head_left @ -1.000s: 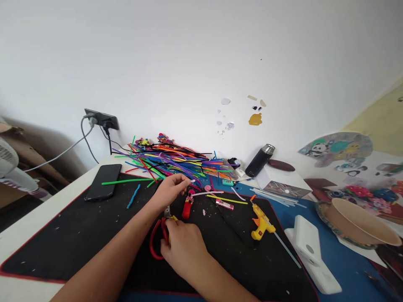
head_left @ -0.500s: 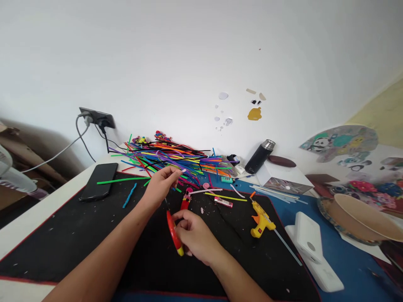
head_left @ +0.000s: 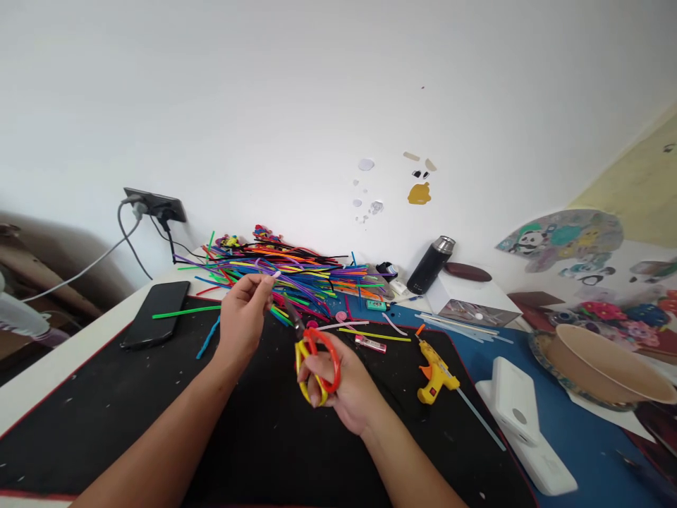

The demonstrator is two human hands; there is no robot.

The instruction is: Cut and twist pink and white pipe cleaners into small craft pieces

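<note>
My right hand (head_left: 338,377) is closed on a pair of scissors (head_left: 319,361) with red and yellow handles, its fingers through the loops. The blades point up and away, toward my left hand. Between thumb and fingertips, my left hand (head_left: 244,314) pinches a small pale pink piece (head_left: 276,275), which looks like a bit of pipe cleaner. Blades and pink piece are apart. Behind both hands lies a heap of coloured pipe cleaners (head_left: 296,271). A pink coil (head_left: 341,317) and a yellow pipe cleaner (head_left: 378,334) lie on the black mat (head_left: 254,437).
A yellow glue gun (head_left: 436,374) lies on the right, its glue stick trailing. Beyond it are a white power bank (head_left: 515,398) and a bowl (head_left: 608,363). A black phone (head_left: 156,314) rests at left. A dark flask (head_left: 431,264) leans near the wall.
The scissors have swung round from pointing edge-on to showing both handle loops, and the right hand has risen slightly. My left hand has moved a little left with the pink piece. The view has shifted slightly.
</note>
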